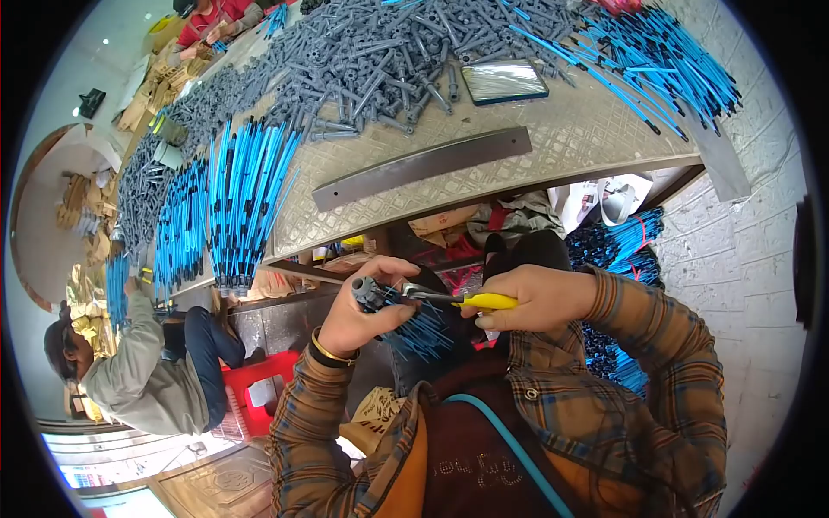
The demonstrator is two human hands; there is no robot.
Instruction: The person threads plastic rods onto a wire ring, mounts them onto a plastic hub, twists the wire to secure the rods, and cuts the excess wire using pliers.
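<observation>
My left hand is curled around a grey tubular plastic piece, its hollow end facing up. My right hand grips yellow-handled pliers. The metal jaws reach across to my left fingers, close to the grey piece; what they pinch, if anything, is too small to tell. Just below my left hand, a loose bunch of thin blue strands spreads over my lap. Whether they join the grey piece is hidden by my fingers.
Grey plastic pieces are heaped on the table, beside a dark flat bar and a shiny rectangular case. Blue rods with black ends lie left; more bundles sit below right. Another person works at left, one farther back.
</observation>
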